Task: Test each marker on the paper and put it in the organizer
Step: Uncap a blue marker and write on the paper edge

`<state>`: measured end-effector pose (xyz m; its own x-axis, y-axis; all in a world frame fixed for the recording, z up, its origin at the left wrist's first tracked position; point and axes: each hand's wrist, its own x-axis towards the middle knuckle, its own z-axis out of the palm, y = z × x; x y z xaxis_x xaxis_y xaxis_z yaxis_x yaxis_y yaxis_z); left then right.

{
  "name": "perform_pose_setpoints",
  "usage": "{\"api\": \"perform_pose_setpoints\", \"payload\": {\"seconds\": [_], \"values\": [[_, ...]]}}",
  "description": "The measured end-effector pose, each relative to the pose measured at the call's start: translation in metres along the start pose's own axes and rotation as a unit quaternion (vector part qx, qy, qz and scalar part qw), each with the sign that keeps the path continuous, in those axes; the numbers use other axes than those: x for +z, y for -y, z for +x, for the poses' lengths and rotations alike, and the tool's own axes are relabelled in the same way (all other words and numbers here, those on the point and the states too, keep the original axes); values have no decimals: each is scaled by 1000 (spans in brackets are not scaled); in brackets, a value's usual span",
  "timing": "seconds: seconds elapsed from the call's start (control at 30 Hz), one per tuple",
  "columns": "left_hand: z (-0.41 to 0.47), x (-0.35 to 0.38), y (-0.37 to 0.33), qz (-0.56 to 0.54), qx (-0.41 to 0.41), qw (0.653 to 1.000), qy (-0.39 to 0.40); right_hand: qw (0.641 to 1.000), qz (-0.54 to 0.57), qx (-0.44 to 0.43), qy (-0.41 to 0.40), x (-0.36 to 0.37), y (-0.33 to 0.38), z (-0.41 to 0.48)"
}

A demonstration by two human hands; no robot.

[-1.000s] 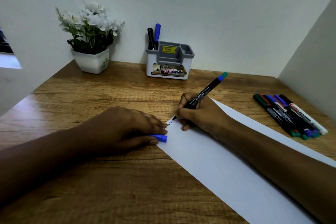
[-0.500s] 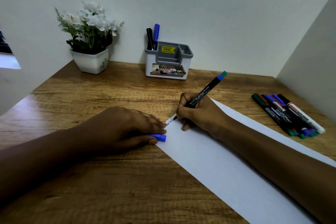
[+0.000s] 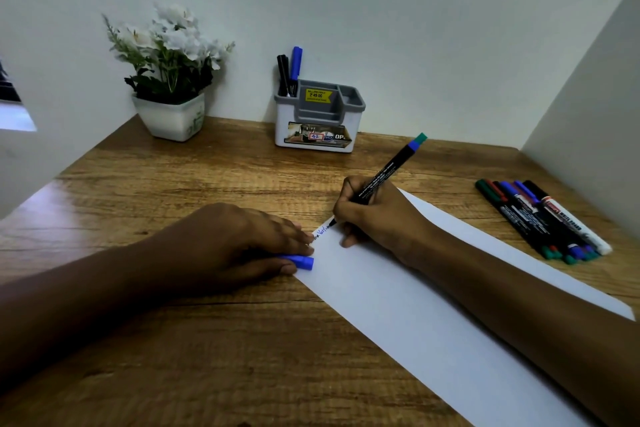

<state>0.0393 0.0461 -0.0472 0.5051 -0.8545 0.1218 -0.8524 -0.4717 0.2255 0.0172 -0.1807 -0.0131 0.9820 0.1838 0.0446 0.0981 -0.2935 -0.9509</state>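
The tabletop is brown with streaked wood grain. The paper is plain white, with blue writing at its upper left end. The black marker ends in blue and green, and a blue cap lies at centre. The organizer is grey over white with a yellow sticker. At upper left, white flowers rise from a white pot.

Dim, soft shadows, wide-angle edge distortion, w/ slight blur.
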Motion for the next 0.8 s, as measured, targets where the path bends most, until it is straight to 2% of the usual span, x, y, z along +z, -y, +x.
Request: {"api": "perform_pose_setpoints", "payload": {"seconds": [0.07, 0.17, 0.27, 0.37, 0.5, 0.63, 0.73, 0.8], "values": [[0, 1, 0, 2, -1, 1000, -1, 1000, 26, 9, -8, -1, 0, 0], [-1, -2, -4, -10, -5, 1000, -11, 991, 131, 26, -25, -6, 3, 2], [-6, -14, -19, -46, -1, 998, -54, 979, 200, 34, -24, -10, 5, 3], [-9, -22, -32, -91, -19, 993, -69, 976, 213, 42, 0, -13, 8, 2], [-5, -32, -43, -138, -85, 980, -114, 985, 168, 10, 24, -22, 21, -2], [6, -45, -47, -218, -167, 946, -174, 981, 191, -19, 38, -36, 42, -7], [19, -57, -50, -362, -194, 882, -231, 973, 226, -26, 37, -46, 56, -9], [29, -73, -54, -397, -202, 857, -259, 968, 247, -37, 30, -52, 65, -10]]}}
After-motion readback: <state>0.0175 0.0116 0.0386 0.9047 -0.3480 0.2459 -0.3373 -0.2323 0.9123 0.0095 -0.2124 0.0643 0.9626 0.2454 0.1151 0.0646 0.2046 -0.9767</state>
